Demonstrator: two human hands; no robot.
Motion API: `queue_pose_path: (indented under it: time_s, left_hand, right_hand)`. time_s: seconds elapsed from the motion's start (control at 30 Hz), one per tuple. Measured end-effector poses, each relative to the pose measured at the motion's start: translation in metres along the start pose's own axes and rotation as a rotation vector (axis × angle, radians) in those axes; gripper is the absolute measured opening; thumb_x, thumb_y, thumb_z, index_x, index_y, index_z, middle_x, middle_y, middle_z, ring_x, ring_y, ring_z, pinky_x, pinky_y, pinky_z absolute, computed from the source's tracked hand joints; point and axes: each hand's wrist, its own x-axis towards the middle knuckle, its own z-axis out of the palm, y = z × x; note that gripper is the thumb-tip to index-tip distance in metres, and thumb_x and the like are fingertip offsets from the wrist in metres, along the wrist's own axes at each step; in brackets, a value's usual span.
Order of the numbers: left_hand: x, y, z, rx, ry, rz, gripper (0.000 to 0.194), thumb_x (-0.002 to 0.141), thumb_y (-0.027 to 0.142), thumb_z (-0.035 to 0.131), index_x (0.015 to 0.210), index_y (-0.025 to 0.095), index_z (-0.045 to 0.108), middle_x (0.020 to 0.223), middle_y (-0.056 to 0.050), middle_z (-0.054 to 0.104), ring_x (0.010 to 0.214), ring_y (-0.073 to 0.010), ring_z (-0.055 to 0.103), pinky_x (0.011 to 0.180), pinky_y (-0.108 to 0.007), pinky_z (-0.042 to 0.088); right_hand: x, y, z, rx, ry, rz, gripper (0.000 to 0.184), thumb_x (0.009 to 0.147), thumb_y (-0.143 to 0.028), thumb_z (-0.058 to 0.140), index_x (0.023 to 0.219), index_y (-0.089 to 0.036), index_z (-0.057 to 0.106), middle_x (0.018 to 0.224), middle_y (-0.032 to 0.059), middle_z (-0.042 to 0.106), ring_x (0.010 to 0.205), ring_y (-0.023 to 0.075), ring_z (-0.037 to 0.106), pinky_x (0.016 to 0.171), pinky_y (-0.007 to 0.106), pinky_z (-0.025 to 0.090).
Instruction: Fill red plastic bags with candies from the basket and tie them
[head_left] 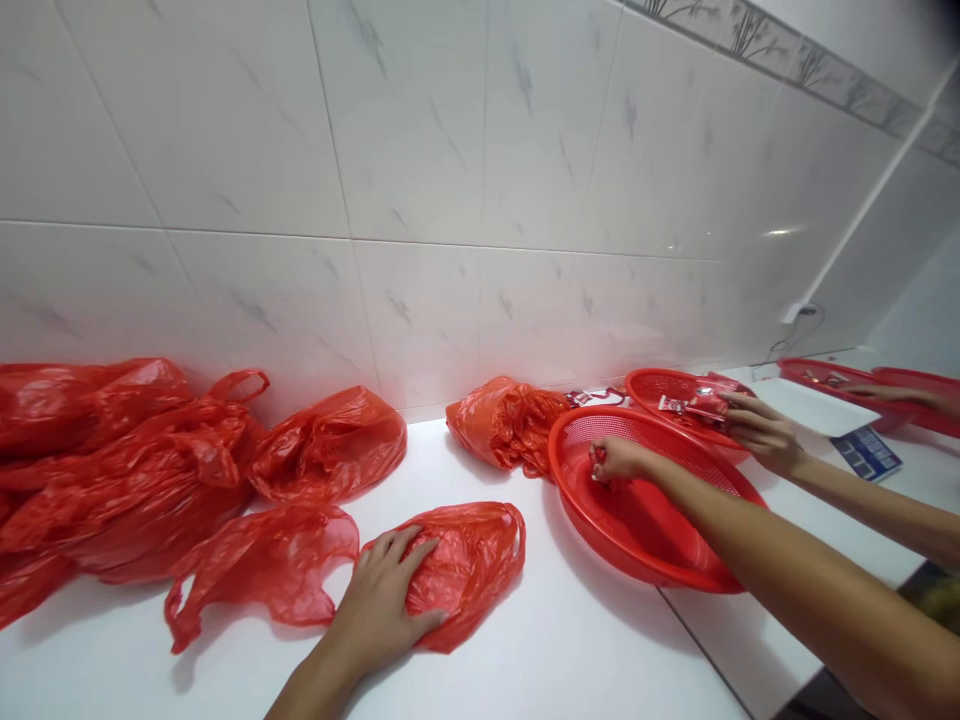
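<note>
My left hand [382,610] lies flat with its fingers spread on a crumpled red plastic bag [469,570], pressing it against the white counter [570,640]. My right hand [619,460] reaches into a large round red plastic basket [637,500], its fingertips pinching a small red item [599,456]. The item is mostly hidden by my fingers. Beyond that basket sits a second red basket [667,395], holding small red-and-white packets [694,403]. A co-worker's hand [761,425] reaches in from the right, close to those packets.
Several more red plastic bags [127,470] lie heaped on the left, and a bunched one [506,425] sits against the white tile wall [405,130]. At far right are more red baskets [832,385], another hand [892,395], a white board [810,405] and a blue card [866,452].
</note>
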Motion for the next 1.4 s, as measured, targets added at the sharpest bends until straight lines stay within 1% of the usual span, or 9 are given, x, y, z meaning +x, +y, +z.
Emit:
queue_pose_path:
  time_s: [0.13,0.27,0.37,0.5,0.6,0.8,1.0,1.23,1.4]
  left_hand:
    - [-0.002,0.004,-0.001,-0.021,-0.011,0.001,0.082,0.07,0.039,0.087,0.149,0.032,0.066,0.162,-0.01,0.055,0.149,-0.04,0.047,0.126,-0.058,0.035]
    - [-0.002,0.007,0.003,-0.06,-0.026,0.033,0.087,0.066,0.039,0.089,0.149,0.034,0.065,0.163,-0.009,0.054,0.15,-0.0414,0.045,0.126,-0.061,0.034]
    - [-0.001,0.009,0.005,-0.087,-0.031,0.059,0.088,0.067,0.04,0.088,0.151,0.031,0.063,0.162,-0.011,0.055,0.149,-0.0429,0.045,0.126,-0.063,0.034]
    - [-0.005,0.01,0.005,-0.139,0.009,0.064,0.099,0.07,0.033,0.082,0.162,0.025,0.047,0.161,-0.013,0.056,0.147,-0.0416,0.048,0.125,-0.061,0.037]
    - [-0.011,0.008,0.007,-0.161,0.027,0.029,0.115,0.065,0.027,0.082,0.169,0.023,0.032,0.166,-0.014,0.05,0.151,-0.0421,0.044,0.126,-0.061,0.036]
    - [-0.012,0.001,0.015,-0.161,-0.015,0.001,0.126,0.063,0.03,0.087,0.172,0.028,0.026,0.173,-0.011,0.04,0.158,-0.0445,0.035,0.131,-0.066,0.029]
    - [-0.01,0.0,0.016,-0.154,-0.077,-0.019,0.126,0.061,0.035,0.093,0.171,0.034,0.03,0.174,-0.009,0.039,0.161,-0.0462,0.03,0.131,-0.072,0.023]
    - [-0.009,0.0,0.016,-0.147,-0.072,-0.007,0.122,0.062,0.036,0.094,0.169,0.034,0.036,0.173,-0.01,0.041,0.161,-0.0458,0.032,0.131,-0.071,0.024]
    - [-0.009,-0.004,0.02,-0.164,-0.081,-0.018,0.123,0.062,0.042,0.095,0.169,0.033,0.035,0.172,-0.011,0.042,0.16,-0.0468,0.032,0.131,-0.071,0.025]
  right_hand:
    - [0.007,-0.021,0.036,0.062,-0.112,-0.057,0.021,0.08,-0.011,0.079,0.081,-0.017,0.059,0.069,-0.0045,0.061,0.06,0.0115,0.062,0.056,0.022,0.051]
    - [-0.044,-0.054,0.077,0.327,-0.193,-0.394,0.023,0.074,-0.011,0.066,0.094,-0.022,0.063,0.084,-0.0012,0.068,0.07,0.0152,0.066,0.06,0.023,0.052]
    - [-0.068,-0.073,0.138,0.31,-0.216,-0.607,0.027,0.065,-0.008,0.066,0.088,-0.023,0.069,0.093,-0.001,0.069,0.082,0.0153,0.063,0.073,0.025,0.051]
    - [-0.045,-0.064,0.223,0.413,-0.465,-0.367,0.029,0.061,-0.01,0.074,0.085,-0.023,0.067,0.077,-0.0069,0.067,0.069,0.0131,0.059,0.064,0.022,0.046]
    - [-0.023,-0.04,0.259,0.481,-0.46,-0.234,0.03,0.06,-0.013,0.077,0.087,-0.023,0.067,0.077,-0.0059,0.07,0.072,0.0152,0.063,0.068,0.024,0.05]
    - [-0.021,-0.013,0.272,0.787,-0.304,-0.218,0.026,0.071,-0.02,0.079,0.093,-0.022,0.065,0.101,-0.0004,0.075,0.071,0.0139,0.064,0.069,0.026,0.053]
    - [-0.017,-0.016,0.27,1.026,-0.197,-0.146,0.033,0.084,-0.04,0.083,0.097,-0.022,0.059,0.08,-0.0037,0.069,0.056,0.0119,0.056,0.058,0.025,0.046]
    - [-0.022,-0.018,0.266,0.776,-0.102,-0.281,0.031,0.086,-0.047,0.083,0.099,-0.022,0.071,0.089,0.0007,0.072,0.083,0.0198,0.065,0.083,0.031,0.051]
    - [-0.027,-0.021,0.266,0.519,-0.068,-0.392,0.039,0.069,-0.043,0.096,0.097,-0.024,0.077,0.097,0.0022,0.07,0.091,0.0232,0.066,0.086,0.033,0.05]
